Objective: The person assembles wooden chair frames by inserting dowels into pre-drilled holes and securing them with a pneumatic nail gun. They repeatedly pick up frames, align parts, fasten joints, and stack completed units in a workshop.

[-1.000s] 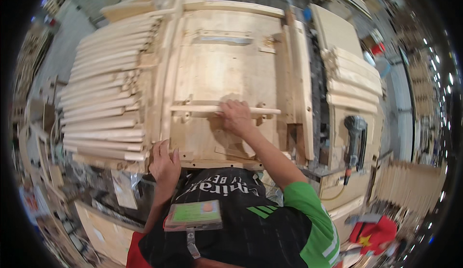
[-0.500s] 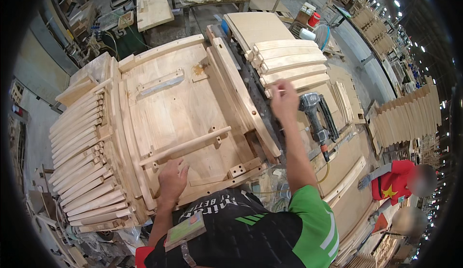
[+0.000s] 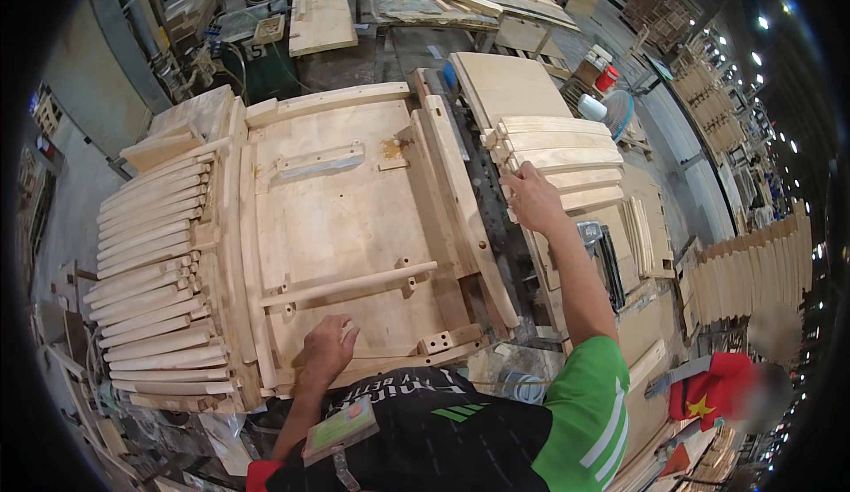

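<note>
Two hands are working apart: the left hand (image 3: 329, 348) is pressing, fingers curled and gripping nothing, on the plywood jig (image 3: 341, 226) near its rail (image 3: 347, 283), seemingly bracing, while the right hand (image 3: 531, 196) is spreading open onto the stacked slats (image 3: 560, 157).

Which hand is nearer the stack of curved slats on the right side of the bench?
Right hand rests on the stack of curved slats. Left hand is far off at the jig board.

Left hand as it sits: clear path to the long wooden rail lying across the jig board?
Probably yes. The left hand rests at the jig board's near edge; the rail lies just beyond it, uncovered.
</note>
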